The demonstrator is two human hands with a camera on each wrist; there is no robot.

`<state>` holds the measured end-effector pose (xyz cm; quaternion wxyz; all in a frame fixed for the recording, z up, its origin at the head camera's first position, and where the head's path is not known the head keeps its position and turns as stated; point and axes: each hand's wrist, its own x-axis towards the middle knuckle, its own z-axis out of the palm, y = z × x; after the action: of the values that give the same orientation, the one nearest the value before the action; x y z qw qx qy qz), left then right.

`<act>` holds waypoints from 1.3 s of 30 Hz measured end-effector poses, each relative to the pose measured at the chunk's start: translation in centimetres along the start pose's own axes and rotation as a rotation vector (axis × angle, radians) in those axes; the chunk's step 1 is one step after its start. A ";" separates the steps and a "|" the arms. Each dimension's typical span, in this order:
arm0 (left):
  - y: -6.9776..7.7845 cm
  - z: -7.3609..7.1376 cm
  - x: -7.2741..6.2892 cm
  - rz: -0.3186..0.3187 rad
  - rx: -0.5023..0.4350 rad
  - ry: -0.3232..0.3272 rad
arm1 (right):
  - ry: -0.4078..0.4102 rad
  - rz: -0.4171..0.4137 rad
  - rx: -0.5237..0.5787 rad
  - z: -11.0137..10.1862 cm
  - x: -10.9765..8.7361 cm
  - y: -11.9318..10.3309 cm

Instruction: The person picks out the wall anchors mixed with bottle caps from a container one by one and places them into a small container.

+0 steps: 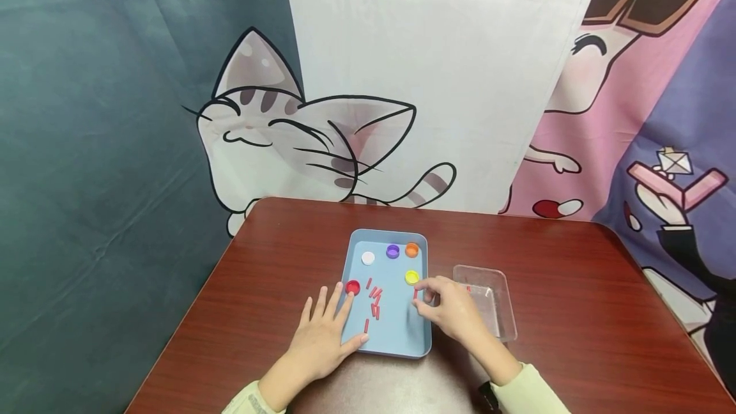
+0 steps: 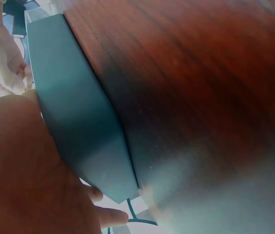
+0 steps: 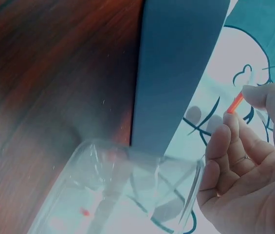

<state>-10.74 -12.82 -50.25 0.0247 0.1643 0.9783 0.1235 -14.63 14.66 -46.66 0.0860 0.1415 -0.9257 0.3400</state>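
Note:
My right hand [image 1: 451, 305] pinches a small red stick [image 3: 235, 102] between thumb and fingertip, over the right side of a blue tray [image 1: 397, 337]. Spread flat, my left hand [image 1: 322, 340] lies across the tray's left rim, its fingertips by a red round cap [image 1: 352, 287]. Several more red sticks [image 1: 377, 313] lie scattered on the tray floor between the hands. Toward the tray's far end sit a white cap [image 1: 368, 258], a purple cap [image 1: 393, 251] and an orange cap [image 1: 411, 249]. A yellow cap [image 1: 411, 277] is just beyond my right fingertips.
A clear plastic box [image 1: 506, 312] stands right of the tray, beside my right wrist, with a small red piece [image 3: 84, 212] in it. The brown wooden table [image 1: 276, 260] reaches back to a cloth backdrop with cartoon figures.

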 end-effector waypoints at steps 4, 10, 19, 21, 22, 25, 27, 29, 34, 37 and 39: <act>0.0 0.0 0.0 0.003 -0.002 0.001 | 0.001 0.018 0.000 -0.6 -0.1 0.5; -0.1 -0.1 0.1 0.002 -0.005 -0.004 | 0.024 0.050 -0.034 -1.8 -0.2 1.0; -0.1 -0.1 0.0 0.000 -0.007 0.006 | 0.034 0.059 -0.035 -3.1 -0.6 1.9; -0.1 -0.2 0.0 0.000 -0.008 0.007 | 0.045 0.060 -0.040 -3.4 -0.7 2.2; -0.1 -0.2 -0.1 0.001 -0.009 0.007 | 0.050 0.062 -0.042 -3.5 -0.8 2.3; 0.0 -0.2 -0.1 0.000 -0.006 0.008 | 0.056 0.068 -0.049 -3.8 -1.1 2.8; 0.0 -0.2 -0.2 0.000 -0.006 0.009 | 0.060 0.070 -0.047 -4.1 -1.2 3.2; 0.0 -0.2 -0.2 0.000 -0.004 0.010 | 0.066 0.078 -0.039 -4.3 -1.3 3.5; 0.0 -0.1 -0.2 -0.005 0.000 0.007 | 0.076 0.122 -0.034 -4.9 -1.5 4.3; 0.0 -0.1 -0.2 -0.005 -0.001 0.005 | 0.070 0.149 -0.028 -5.3 -1.6 4.7; 0.0 -0.1 -0.2 -0.002 -0.003 0.007 | 0.066 0.155 -0.023 -5.5 -1.7 4.9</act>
<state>-10.54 -12.88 -50.15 0.0216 0.1628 0.9784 0.1253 -14.25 22.17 -45.95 0.0916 0.0569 -0.9344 0.3396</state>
